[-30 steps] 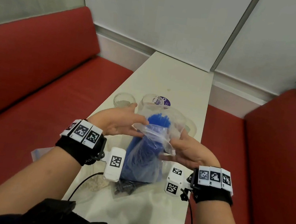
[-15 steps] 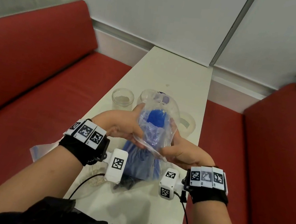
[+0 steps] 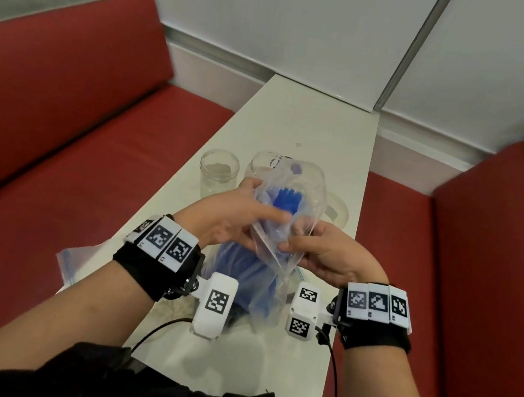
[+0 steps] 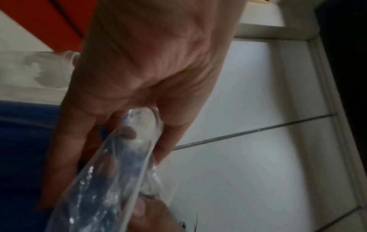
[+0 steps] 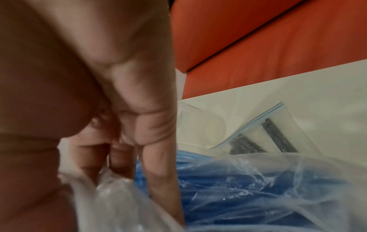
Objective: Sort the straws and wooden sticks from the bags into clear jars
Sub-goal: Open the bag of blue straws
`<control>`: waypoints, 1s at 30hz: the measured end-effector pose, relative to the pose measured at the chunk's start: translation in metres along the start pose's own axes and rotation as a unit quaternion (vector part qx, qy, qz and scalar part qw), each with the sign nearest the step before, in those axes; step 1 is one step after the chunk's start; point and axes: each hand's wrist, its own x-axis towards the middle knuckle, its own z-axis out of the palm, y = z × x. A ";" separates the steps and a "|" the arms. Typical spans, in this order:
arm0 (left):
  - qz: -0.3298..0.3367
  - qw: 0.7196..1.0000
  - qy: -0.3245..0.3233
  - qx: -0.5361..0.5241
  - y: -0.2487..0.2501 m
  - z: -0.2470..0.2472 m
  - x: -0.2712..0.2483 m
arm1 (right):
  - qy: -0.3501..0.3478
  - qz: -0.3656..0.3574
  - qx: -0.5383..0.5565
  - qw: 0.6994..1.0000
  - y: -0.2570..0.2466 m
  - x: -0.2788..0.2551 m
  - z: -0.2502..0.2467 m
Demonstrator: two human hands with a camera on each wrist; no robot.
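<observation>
Our left hand (image 3: 234, 218) curls around the upper part of a clear plastic bag (image 3: 287, 202), thumb laid across the front of it, fingers behind. Our right hand (image 3: 323, 255) pinches the same bag's near edge between thumb and fingers, just beside the left hand. Between them we hold the bag upright above the near end of the white table (image 3: 315, 131). The bag is crinkled, its mouth gaping at the top, and it is packed with blue straws (image 3: 284, 201) whose ends show inside the opening. Just behind the bag stand two clear jars: one jar (image 3: 218, 171) to the left, a second jar (image 3: 264, 164) partly hidden by the plastic. The right wrist view shows another zip bag (image 5: 264, 133) lying flat on the table, holding dark sticks (image 5: 278, 138). Red benches (image 3: 64, 101) flank the table.
</observation>
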 end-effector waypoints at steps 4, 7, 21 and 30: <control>0.027 1.000 0.000 0.012 0.000 -0.005 0.000 | 0.012 -0.005 0.050 0.999 -0.004 -0.009 0.004; 0.048 0.998 -0.027 0.014 0.003 -0.005 -0.001 | 0.084 0.001 0.125 0.989 -0.010 -0.004 0.011; -0.088 0.984 -0.126 0.093 -0.001 -0.021 -0.011 | 0.145 -0.035 0.249 0.957 0.005 0.009 0.035; 0.004 0.998 -0.061 -0.016 -0.021 -0.028 0.001 | 0.081 -0.057 0.057 0.993 0.011 0.002 0.045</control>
